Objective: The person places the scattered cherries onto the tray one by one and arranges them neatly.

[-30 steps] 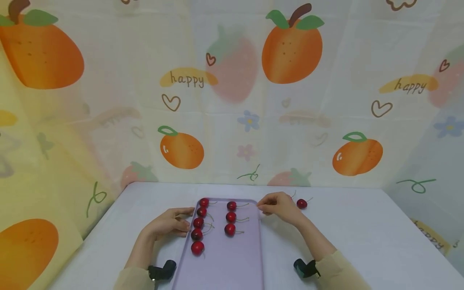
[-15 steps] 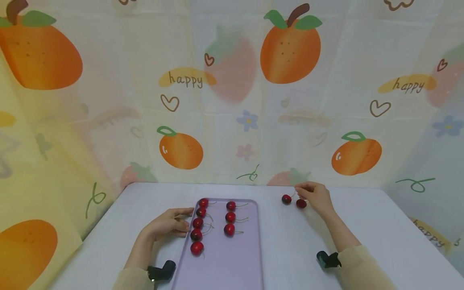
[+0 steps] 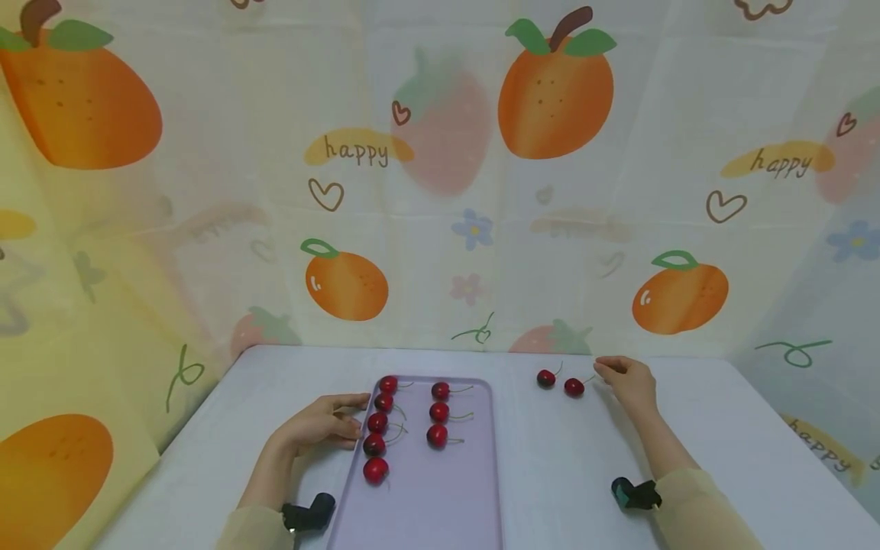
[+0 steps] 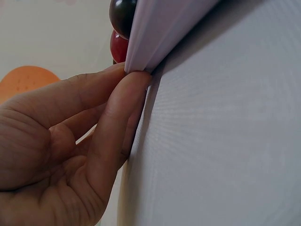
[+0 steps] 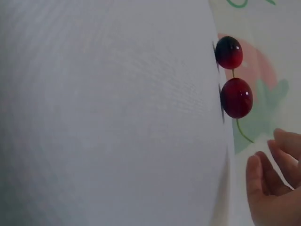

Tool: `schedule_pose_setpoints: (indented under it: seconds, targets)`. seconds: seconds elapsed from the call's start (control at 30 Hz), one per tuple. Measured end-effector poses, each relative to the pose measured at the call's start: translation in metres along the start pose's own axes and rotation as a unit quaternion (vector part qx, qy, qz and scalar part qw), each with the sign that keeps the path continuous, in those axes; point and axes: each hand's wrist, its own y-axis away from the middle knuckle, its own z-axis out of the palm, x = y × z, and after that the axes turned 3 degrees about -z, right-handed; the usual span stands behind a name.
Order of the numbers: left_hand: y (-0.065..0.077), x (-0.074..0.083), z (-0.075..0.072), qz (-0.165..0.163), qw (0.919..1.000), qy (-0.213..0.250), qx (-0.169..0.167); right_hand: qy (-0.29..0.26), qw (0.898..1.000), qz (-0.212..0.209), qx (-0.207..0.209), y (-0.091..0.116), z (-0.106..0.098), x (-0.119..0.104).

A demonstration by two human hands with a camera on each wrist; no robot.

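My left hand (image 3: pixel 319 424) rests its straight fingertips and thumb against the left rim of a lilac tray (image 3: pixel 440 512); the left wrist view shows the thumb (image 4: pixel 120 106) touching the tray's outer wall (image 4: pixel 162 28). Dark red cherries (image 3: pixel 375 470) with stems form a longer column along the tray's left side. A shorter column of three cherries (image 3: pixel 438 412) lies nearer its middle. On the cloth to the right sit two more cherries, one (image 3: pixel 546 379) beside the other (image 3: pixel 574 388). My right hand (image 3: pixel 629 382) hovers near the right one's stem, fingers parted in the right wrist view.
White cloth (image 3: pixel 550 473) covers the table on both sides of the tray. Behind it hangs a fruit-printed curtain (image 3: pixel 440 229), meeting the table's back edge close beyond the loose cherries. Each wrist wears a small black camera (image 3: pixel 309 513).
My right hand has moved right from beside the tray's upper right corner, past the two loose cherries, to the right one's stem. My left hand, the tray and all cherries have stayed put.
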Motion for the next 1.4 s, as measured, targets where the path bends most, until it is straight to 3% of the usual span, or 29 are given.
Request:
schedule_pose_setpoints:
  seconds: [0.13, 0.33, 0.9, 1.4]
  targets:
    - [0.0, 0.001, 0.0, 0.003, 1.0, -0.002, -0.005, -0.028, 0.998, 0.021, -0.043, -0.001, -0.001, 0.011]
    - [-0.001, 0.0, 0.001, -0.003, 1.0, -0.002, 0.001, -0.032, 0.996, -0.01, -0.088, 0.0, 0.0, 0.015]
    - [0.001, 0.0, 0.001, 0.013, 0.9998, 0.011, -0.012, 0.01, 0.997, -0.018, -0.073, 0.007, 0.002, 0.012]
    - [0.001, 0.0, 0.001, 0.007, 0.9999, 0.009, -0.007, -0.013, 0.997, -0.013, -0.076, 0.006, 0.001, 0.015]
